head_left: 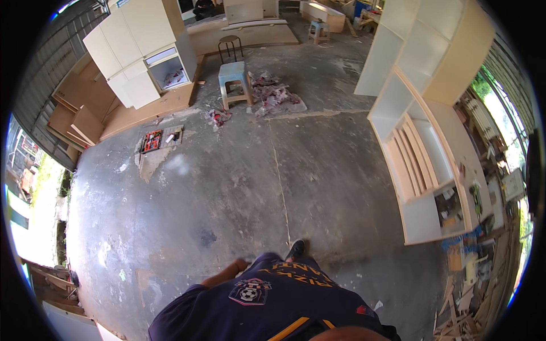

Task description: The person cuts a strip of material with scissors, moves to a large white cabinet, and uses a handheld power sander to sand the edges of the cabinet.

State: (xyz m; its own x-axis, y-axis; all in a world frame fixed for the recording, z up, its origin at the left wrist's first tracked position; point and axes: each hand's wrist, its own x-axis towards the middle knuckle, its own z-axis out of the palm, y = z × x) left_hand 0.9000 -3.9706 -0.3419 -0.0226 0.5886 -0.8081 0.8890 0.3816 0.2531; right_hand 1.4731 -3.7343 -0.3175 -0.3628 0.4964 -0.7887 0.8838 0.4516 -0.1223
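Observation:
My left hand (241,264) hangs low beside my dark shirt, over the concrete floor (216,187). Its fingers are too small and blurred to read, and no object shows in it. My right hand is out of view. One dark shoe (296,250) shows ahead of my body. Farther off on the floor lies an open case (153,141) with orange-red pieces inside, apart from my hand. Beyond it stands a worn blue plastic stool (232,72).
Crumpled rags (276,98) lie beside the stool. A tall white cabinet (132,42) stands far left, and a dark round stool (230,40) behind. To the right is a pale shelving unit (405,94) with wooden slats. Wood scraps (455,307) heap up at the lower right.

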